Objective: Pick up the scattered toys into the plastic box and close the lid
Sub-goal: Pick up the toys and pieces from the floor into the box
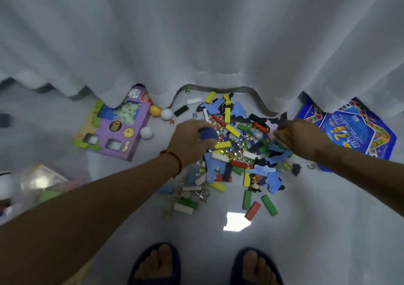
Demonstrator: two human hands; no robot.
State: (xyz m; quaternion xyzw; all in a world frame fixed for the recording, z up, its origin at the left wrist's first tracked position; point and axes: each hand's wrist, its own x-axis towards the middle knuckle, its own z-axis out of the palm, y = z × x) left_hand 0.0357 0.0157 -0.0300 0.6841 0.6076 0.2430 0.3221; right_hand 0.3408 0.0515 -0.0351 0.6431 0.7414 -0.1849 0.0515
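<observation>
Purple box (pixel 113 129), blue game board (pixel 354 131)

white curtain (pixel 196 33) (hem on floor), dark slippers (pixel 153 263)

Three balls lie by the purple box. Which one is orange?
The orange ball is the one nearest the curtain, touching the purple box's top corner. The white ball beside it and the other white ball lower down are not.

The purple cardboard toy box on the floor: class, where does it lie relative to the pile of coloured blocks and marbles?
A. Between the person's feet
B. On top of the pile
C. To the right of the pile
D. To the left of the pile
D: the purple cardboard toy box lies left of the pile of coloured blocks and marbles, beside two white balls.
</observation>
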